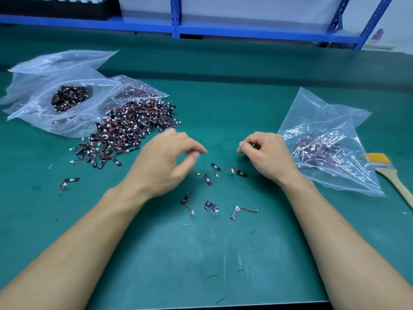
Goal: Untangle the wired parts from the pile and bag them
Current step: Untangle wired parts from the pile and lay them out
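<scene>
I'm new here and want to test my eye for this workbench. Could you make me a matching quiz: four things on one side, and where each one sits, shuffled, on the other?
Things:
1. pile of wired parts
2. brush
3. lone bag
4. blue shelf

Places:
A. behind the table
B. at the table's far right edge
C. just beside the right hand
D. beyond the left hand

Pairs: 1-D, 2-B, 3-C, 4-A.
</scene>
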`<action>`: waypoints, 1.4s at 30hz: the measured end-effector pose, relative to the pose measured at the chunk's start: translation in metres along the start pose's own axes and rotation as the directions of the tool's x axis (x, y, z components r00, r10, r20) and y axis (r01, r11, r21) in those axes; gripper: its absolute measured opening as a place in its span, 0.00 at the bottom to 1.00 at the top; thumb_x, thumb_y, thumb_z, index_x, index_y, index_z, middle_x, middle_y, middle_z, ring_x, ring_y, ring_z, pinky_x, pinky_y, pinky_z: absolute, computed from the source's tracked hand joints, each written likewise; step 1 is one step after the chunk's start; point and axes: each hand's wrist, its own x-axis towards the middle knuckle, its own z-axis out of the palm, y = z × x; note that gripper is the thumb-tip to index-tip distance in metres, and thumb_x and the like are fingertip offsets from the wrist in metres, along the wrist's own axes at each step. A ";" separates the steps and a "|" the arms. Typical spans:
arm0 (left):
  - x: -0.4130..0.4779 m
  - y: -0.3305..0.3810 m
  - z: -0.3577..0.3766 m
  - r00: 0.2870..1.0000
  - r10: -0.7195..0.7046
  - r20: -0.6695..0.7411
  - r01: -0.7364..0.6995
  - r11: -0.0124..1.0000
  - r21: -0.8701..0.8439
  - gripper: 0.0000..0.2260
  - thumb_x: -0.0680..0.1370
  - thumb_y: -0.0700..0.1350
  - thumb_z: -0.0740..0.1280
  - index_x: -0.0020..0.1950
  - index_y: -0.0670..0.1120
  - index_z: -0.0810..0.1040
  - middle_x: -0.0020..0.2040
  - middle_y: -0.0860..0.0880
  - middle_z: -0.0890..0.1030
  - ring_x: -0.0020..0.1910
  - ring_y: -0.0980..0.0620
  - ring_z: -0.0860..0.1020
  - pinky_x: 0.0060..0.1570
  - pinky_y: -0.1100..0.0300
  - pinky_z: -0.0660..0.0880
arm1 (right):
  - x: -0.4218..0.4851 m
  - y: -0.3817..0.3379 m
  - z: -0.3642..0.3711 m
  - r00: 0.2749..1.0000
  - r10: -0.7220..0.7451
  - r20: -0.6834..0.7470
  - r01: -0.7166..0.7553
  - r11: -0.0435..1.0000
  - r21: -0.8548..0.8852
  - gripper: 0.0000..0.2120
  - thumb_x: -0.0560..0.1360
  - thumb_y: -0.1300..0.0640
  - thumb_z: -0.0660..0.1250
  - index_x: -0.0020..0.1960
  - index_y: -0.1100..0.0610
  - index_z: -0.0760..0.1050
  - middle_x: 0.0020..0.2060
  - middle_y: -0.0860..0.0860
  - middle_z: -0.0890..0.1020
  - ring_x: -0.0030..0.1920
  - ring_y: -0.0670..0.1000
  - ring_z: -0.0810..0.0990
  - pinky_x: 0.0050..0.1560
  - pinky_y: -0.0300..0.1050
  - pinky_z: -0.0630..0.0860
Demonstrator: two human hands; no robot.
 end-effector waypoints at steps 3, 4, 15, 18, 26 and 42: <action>-0.001 -0.027 -0.006 0.977 -0.198 -0.081 0.205 0.975 0.085 0.07 0.79 0.45 0.66 0.52 0.49 0.83 0.43 0.55 0.81 0.45 0.50 0.73 0.50 0.52 0.73 | 0.000 0.000 0.000 1.000 0.006 -0.003 -0.006 1.000 0.013 0.11 0.75 0.52 0.65 0.36 0.51 0.82 0.33 0.39 0.80 0.34 0.48 0.76 0.42 0.47 0.75; -0.001 -0.034 -0.007 0.965 -0.248 -0.087 0.256 0.961 0.102 0.06 0.80 0.45 0.67 0.53 0.50 0.83 0.43 0.56 0.80 0.46 0.50 0.73 0.52 0.51 0.72 | 0.000 0.001 0.000 1.000 0.012 -0.005 -0.012 1.000 0.016 0.11 0.75 0.53 0.66 0.36 0.50 0.82 0.33 0.39 0.80 0.34 0.48 0.75 0.42 0.47 0.74; 0.003 -0.066 0.002 0.903 -0.429 -0.028 0.427 0.885 0.187 0.11 0.80 0.46 0.67 0.61 0.52 0.80 0.60 0.51 0.77 0.60 0.45 0.71 0.65 0.48 0.65 | -0.001 0.005 -0.010 0.995 0.024 0.093 -0.032 0.995 0.091 0.07 0.74 0.57 0.70 0.38 0.50 0.82 0.33 0.32 0.77 0.29 0.43 0.70 0.37 0.38 0.66; 0.006 -0.067 0.007 0.894 -0.447 0.025 0.427 0.868 0.253 0.13 0.80 0.49 0.66 0.65 0.55 0.78 0.63 0.53 0.76 0.61 0.46 0.69 0.62 0.48 0.66 | -0.001 0.006 -0.010 0.991 0.001 0.133 -0.010 0.998 0.067 0.09 0.73 0.58 0.71 0.36 0.47 0.81 0.34 0.35 0.78 0.29 0.42 0.71 0.36 0.38 0.66; 0.011 -0.070 0.013 0.910 -0.413 -0.051 0.405 0.853 0.329 0.09 0.77 0.52 0.71 0.56 0.53 0.82 0.53 0.51 0.79 0.57 0.45 0.70 0.57 0.49 0.68 | 0.000 0.006 -0.003 0.996 -0.010 0.085 0.010 1.000 0.000 0.11 0.74 0.54 0.71 0.34 0.44 0.78 0.36 0.31 0.77 0.32 0.40 0.74 0.39 0.41 0.69; 0.018 -0.074 0.014 0.952 -0.297 -0.076 0.301 0.852 0.428 0.06 0.77 0.51 0.71 0.53 0.52 0.81 0.51 0.51 0.79 0.55 0.45 0.71 0.52 0.51 0.66 | -0.002 0.004 -0.001 0.997 -0.035 0.065 0.034 0.999 0.011 0.11 0.75 0.55 0.71 0.35 0.46 0.79 0.33 0.36 0.77 0.31 0.43 0.72 0.37 0.42 0.67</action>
